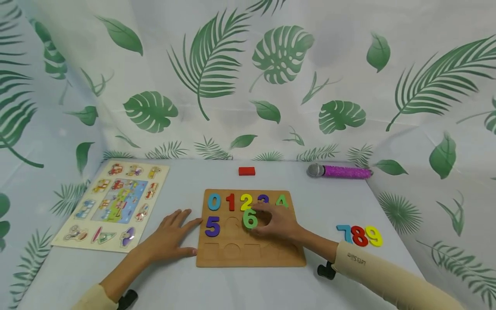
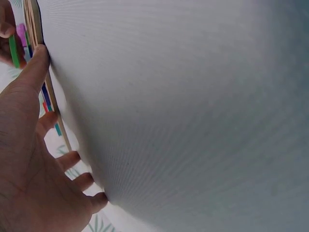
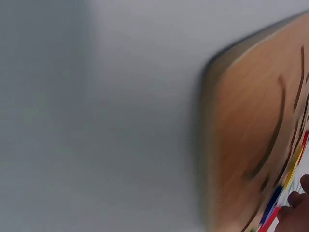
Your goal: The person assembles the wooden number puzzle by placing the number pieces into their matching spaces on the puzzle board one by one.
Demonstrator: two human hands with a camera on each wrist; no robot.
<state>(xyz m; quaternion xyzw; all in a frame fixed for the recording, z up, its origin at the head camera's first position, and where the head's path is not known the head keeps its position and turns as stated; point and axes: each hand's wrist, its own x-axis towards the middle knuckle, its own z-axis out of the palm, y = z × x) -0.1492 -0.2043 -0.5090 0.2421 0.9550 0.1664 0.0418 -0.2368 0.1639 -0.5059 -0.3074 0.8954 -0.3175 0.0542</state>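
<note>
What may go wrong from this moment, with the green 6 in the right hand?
The green 6 might land in the wrong recess: the right hand holds it right of the empty recess beside the purple 5. The right sleeve lies close to the 7, 8 and 9, so it may brush them. The board might shift if the left hand, at its left edge, moves.

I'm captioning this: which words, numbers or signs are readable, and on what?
"0": blue piece on board
"1": board's red piece
"2": board's yellow piece
"3": upper purple piece, partly hidden
"4": board's green piece
"5": lower purple piece
"6": held green piece
"7": loose blue piece
"8": loose red piece
"9": loose yellow piece
Right sleeve print: too small to read.
</note>
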